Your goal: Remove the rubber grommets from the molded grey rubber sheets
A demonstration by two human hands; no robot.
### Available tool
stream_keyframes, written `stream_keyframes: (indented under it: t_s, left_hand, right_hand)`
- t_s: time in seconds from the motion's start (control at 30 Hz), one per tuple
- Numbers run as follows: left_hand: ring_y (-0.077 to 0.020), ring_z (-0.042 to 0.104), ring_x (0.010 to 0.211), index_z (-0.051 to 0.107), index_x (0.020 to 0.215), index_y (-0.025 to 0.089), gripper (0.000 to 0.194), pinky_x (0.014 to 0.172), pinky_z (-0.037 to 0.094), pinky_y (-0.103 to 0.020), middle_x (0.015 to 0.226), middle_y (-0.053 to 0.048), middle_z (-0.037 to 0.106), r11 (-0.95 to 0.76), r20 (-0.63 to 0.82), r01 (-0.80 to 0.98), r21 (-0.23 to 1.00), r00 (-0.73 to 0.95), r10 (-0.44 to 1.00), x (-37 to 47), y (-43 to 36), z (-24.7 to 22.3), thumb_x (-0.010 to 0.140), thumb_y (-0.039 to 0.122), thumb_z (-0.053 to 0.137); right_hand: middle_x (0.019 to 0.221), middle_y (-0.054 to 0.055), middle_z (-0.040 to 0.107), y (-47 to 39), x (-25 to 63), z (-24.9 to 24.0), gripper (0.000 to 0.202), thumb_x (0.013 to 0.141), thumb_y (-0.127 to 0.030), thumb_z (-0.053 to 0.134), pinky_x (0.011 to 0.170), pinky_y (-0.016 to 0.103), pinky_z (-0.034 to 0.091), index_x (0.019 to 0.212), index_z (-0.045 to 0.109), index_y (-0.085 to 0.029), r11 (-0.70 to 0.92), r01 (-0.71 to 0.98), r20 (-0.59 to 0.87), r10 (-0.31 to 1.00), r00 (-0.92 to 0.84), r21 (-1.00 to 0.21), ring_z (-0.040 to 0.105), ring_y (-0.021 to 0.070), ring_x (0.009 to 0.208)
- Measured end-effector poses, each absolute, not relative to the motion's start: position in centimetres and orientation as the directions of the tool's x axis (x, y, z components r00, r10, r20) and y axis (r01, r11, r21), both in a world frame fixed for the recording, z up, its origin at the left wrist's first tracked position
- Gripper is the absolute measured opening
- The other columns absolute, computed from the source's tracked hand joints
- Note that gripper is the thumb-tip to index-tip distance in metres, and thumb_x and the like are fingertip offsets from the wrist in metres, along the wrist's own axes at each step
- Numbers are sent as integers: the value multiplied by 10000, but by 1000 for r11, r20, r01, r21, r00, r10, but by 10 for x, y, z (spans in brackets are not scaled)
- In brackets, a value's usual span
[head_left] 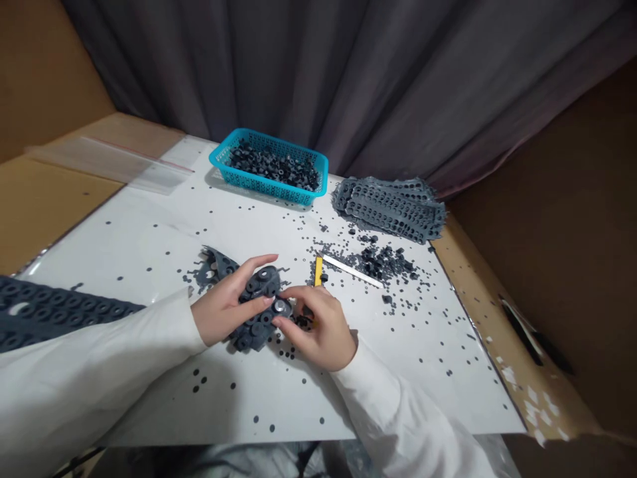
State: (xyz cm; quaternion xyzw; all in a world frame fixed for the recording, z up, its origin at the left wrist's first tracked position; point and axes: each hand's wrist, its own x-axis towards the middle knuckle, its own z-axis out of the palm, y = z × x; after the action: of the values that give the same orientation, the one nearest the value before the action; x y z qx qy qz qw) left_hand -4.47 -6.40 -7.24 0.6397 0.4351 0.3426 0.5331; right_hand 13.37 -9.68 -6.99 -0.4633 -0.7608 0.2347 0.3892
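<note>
Near the table's middle, my left hand (pixel 233 299) grips a bent dark grey rubber sheet (pixel 256 332) with moulded rings, its thumb lying across the front. My right hand (pixel 318 325) pinches a ring at the sheet's right edge between thumb and fingers. One end of the sheet curls up behind my left hand. Just beyond my right hand, a narrow yellow tool (pixel 318 269) lies partly hidden by that hand. A thin white strip (pixel 352 270) slants away from its far end.
A blue plastic basket (pixel 271 189) of small dark rings stands at the back. Right of it lie stacked perforated grey sheets (pixel 391 206), with a pile of loose dark pieces (pixel 383 262) in front. Another ringed sheet (pixel 60 312) lies at left. Small discs litter the white tabletop (pixel 413 398).
</note>
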Motion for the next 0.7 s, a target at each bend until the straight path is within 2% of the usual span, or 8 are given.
stream_keyframes:
  t_s: [0.13, 0.3, 0.37, 0.43, 0.5, 0.57, 0.63, 0.7]
  left_hand:
    - [-246, 215, 1359, 370, 1348, 196, 658, 1100, 200, -345, 1448, -68, 352, -28, -43, 173, 984, 396, 917, -45, -65, -75, 751, 357, 596]
    - [-291, 248, 1344, 325, 1380, 197, 872, 1085, 235, -380, 1451, -85, 343, -24, -74, 190, 981, 492, 867, -48, -65, -76, 627, 384, 723]
    - [-302, 272, 1331, 342, 1372, 200, 892, 1074, 250, -377, 1442, -92, 357, -49, -63, 195, 980, 528, 847, -49, -65, -75, 596, 373, 747]
    - [-297, 355, 1285, 386, 1349, 213, 811, 1049, 289, -365, 1382, -91, 443, -9, -84, 162, 987, 559, 825, -49, -65, -74, 629, 363, 727]
    - [-271, 501, 1150, 392, 1348, 234, 736, 979, 369, -357, 1210, -75, 585, 121, -145, 82, 989, 610, 779, -49, -65, -72, 684, 361, 685]
    - [-229, 592, 961, 370, 1362, 251, 721, 868, 439, -337, 992, -44, 654, 291, -212, -13, 957, 656, 725, -47, -65, -71, 712, 358, 663]
    - [-196, 608, 821, 364, 1363, 259, 751, 764, 464, -306, 862, -26, 650, 433, -258, -107, 895, 668, 698, -45, -63, -71, 691, 353, 688]
    - [-181, 607, 754, 373, 1354, 266, 781, 703, 462, -288, 828, -24, 645, 530, -292, -193, 826, 658, 695, -43, -62, -73, 658, 342, 720]
  right_hand:
    - [601, -7, 543, -92, 139, -71, 189, 818, -374, 537, 626, 266, 362, 869, 539, -192, 516, 545, 296, 846, -443, -660, 485, 133, 549]
    - [588, -11, 505, -88, 143, -69, 171, 829, -322, 467, 620, 272, 319, 719, 452, -192, 594, 587, 188, 773, -606, -550, 451, 130, 541]
    - [595, -10, 499, -88, 143, -68, 175, 840, -283, 432, 624, 275, 316, 691, 440, -192, 611, 543, 159, 735, -659, -576, 449, 129, 555]
    - [590, -13, 478, -89, 141, -69, 208, 858, -260, 385, 633, 275, 332, 665, 425, -192, 582, 441, 174, 716, -676, -683, 436, 123, 558]
    - [569, -19, 435, -91, 137, -73, 267, 874, -287, 349, 603, 261, 345, 628, 396, -195, 464, 317, 191, 763, -618, -827, 408, 114, 536]
    - [545, -27, 388, -94, 132, -79, 315, 869, -363, 355, 550, 247, 339, 602, 377, -198, 274, 187, 152, 858, -490, -943, 375, 109, 512]
    - [543, -28, 365, -95, 124, -86, 338, 837, -433, 397, 520, 243, 331, 595, 379, -198, 79, 35, 61, 931, -361, -996, 362, 110, 514]
    - [558, -24, 355, -95, 117, -92, 338, 789, -464, 449, 513, 245, 332, 595, 376, -198, -74, -132, -35, 959, -280, -988, 361, 113, 528]
